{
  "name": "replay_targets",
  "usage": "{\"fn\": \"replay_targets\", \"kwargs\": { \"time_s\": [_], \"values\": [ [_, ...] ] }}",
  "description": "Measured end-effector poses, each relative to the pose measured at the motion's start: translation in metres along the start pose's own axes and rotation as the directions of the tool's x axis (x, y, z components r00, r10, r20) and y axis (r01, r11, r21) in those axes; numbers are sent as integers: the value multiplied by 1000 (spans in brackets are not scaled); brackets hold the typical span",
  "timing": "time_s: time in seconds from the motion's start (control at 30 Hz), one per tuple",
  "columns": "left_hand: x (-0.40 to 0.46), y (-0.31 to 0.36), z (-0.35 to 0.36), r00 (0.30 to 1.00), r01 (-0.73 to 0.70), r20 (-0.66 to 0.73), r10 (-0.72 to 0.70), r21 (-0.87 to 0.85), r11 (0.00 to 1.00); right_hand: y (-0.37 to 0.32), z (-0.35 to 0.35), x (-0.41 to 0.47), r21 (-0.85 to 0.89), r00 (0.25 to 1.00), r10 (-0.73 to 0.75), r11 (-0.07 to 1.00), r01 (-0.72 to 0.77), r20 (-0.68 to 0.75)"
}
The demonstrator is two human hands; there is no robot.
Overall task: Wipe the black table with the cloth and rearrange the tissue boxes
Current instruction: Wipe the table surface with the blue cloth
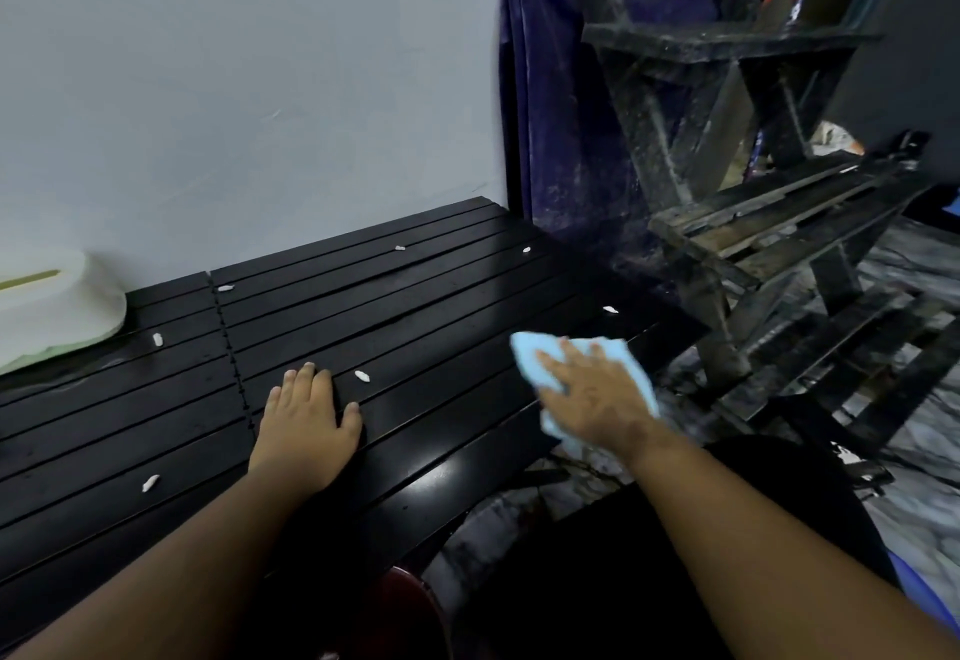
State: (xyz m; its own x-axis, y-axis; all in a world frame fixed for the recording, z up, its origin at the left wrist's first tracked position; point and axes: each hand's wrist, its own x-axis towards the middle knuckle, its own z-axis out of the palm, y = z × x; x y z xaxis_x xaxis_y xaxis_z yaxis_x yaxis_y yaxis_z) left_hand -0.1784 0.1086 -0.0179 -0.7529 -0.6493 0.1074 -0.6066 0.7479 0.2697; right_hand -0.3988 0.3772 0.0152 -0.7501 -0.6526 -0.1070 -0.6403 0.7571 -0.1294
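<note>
The black slatted table [415, 306] runs from lower left to upper right against a pale wall. My right hand [597, 394] lies flat on a light blue cloth [530, 353] at the table's right front edge, fingers spread and pressing it down. My left hand [306, 415] rests flat on the slats near the middle, fingers straight. A white tissue box [52, 306] stands at the far left by the wall, partly cut off by the frame. Several small white scraps lie scattered on the slats, one [362, 376] just right of my left fingertips.
A dusty black folding rack [753, 223] stands right of the table, close to its end. A dark blue sheet [545, 114] hangs behind it. Patterned floor [924, 441] shows at the right, and a dark red round object [410, 607] sits below the table's front edge.
</note>
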Motion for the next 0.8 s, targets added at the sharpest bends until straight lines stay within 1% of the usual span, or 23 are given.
{"fn": "replay_targets", "kwargs": {
  "time_s": [0.07,0.13,0.2,0.27,0.4,0.57,0.7,0.8],
  "values": [
    [1,-1,2,1000,-4,-9,4,3,1000,60,-13,10,56,977,214,975,-214,11],
    [2,-2,3,1000,-8,-10,8,11,1000,97,-23,20,99,929,363,924,-368,67],
    [2,-3,4,1000,-9,-12,9,21,1000,109,-27,30,104,892,445,886,-452,84],
    [3,-3,5,999,-16,-27,16,29,999,108,-28,39,80,873,484,869,-488,59],
    [4,-6,7,1000,-13,-22,13,39,999,101,-31,52,31,891,453,891,-452,-10],
    [5,-5,9,999,-22,-28,24,55,998,88,-28,68,-37,924,383,923,-383,0],
    [3,-1,5,1000,-18,-17,19,50,999,58,-22,71,-66,966,260,964,-259,-1],
    [1,1,2,1000,-3,17,2,56,998,8,-14,68,-48,992,125,991,-125,0]
  ]
}}
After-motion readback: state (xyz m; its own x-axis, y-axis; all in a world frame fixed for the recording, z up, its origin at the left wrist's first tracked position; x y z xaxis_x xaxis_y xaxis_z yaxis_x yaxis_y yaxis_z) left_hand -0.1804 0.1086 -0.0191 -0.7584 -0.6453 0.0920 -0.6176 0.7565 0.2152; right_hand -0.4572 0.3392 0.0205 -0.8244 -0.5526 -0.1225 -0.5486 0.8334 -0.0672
